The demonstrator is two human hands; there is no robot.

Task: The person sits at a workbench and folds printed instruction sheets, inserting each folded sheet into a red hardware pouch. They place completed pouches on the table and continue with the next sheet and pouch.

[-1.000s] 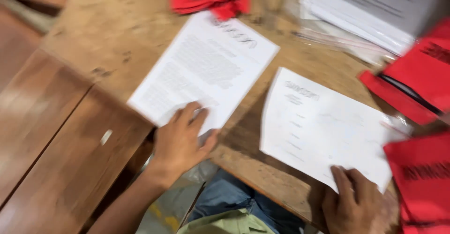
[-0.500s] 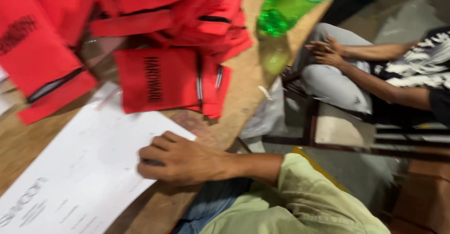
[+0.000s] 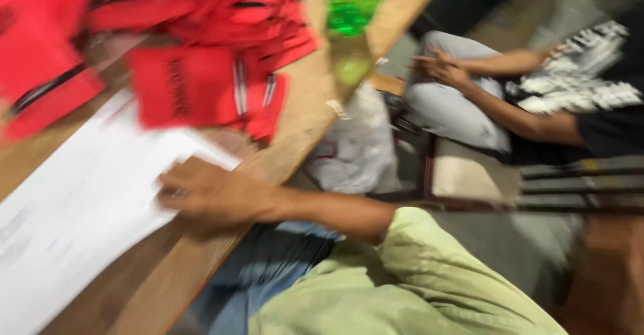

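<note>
My right hand (image 3: 211, 194) lies on the near corner of a white printed sheet (image 3: 74, 207) on the wooden table (image 3: 302, 127). The fingers are curled over the paper's edge, pressing it down. My left hand is out of the frame. Just beyond the sheet lies a pile of red fabric pouches with black and white trim (image 3: 201, 86). The picture is blurred by head motion.
A green plastic bottle (image 3: 352, 19) stands at the table's far edge. A white plastic bag (image 3: 355, 147) hangs beside the table. Another person sits on a bench (image 3: 537, 187) to the right, hands (image 3: 439, 70) resting on a knee.
My view has swung from the left sheet to the table's right end. My right hand stays on the white sheet; my left hand has left the view.
</note>
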